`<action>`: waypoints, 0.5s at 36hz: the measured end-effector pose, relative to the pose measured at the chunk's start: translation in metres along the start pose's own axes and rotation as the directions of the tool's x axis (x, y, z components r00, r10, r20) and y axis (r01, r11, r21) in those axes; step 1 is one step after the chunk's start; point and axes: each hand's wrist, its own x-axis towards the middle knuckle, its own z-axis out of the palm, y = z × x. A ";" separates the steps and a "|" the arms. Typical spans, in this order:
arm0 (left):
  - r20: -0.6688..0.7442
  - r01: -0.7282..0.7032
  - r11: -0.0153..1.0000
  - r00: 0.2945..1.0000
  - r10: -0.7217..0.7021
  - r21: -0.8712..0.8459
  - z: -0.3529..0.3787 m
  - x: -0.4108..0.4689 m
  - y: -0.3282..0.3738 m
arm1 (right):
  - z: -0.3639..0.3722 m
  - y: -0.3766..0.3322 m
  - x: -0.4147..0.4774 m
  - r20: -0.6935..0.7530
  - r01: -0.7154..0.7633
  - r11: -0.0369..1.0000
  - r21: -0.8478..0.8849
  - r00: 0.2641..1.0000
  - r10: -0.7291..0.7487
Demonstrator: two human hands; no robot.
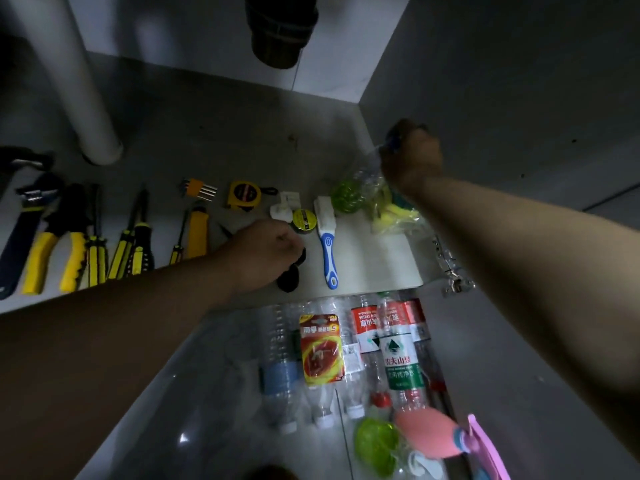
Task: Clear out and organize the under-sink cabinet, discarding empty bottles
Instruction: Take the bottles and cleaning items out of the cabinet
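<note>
I am in the clearing step: things come out or get lined up. The grey cabinet floor (207, 133) has one fat white pipe (86, 98) standing at its back left. The clear empty plastic bottles (398, 358) lie outside on the shiny room floor (173, 410), just past the cabinet floor's front edge. I count about six, but they overlap, so I am not sure.

About seven long yellow-and-black tools (93, 251) lie in a row along the front left edge.

My right hand (412, 161) squeezes the top of one clear plastic bag (374, 199) of green and yellow stuff, near the back right corner. Next, I think, it needs a slow lift so nothing spills.

There is one blue-and-white brush (327, 244) and one yellow tape measure (242, 195).

My left hand (266, 251) grips one small black thing (291, 275) near the front edge. I cannot tell what it is.
</note>
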 end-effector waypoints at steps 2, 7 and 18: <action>0.024 -0.011 1.000 1.000 0.011 0.003 0.002 -0.002 0.006 | -0.009 0.003 -0.015 0.000 0.010 1.000 0.019 1.000 -0.010; 0.073 -0.056 0.997 0.996 0.053 0.045 0.002 -0.016 0.023 | -0.052 0.010 -0.060 0.020 0.059 0.998 0.008 0.998 -0.059; 0.301 -0.284 0.852 0.940 0.157 0.440 -0.001 -0.070 0.071 | -0.150 0.017 -0.210 0.220 0.054 0.986 0.158 0.972 -0.088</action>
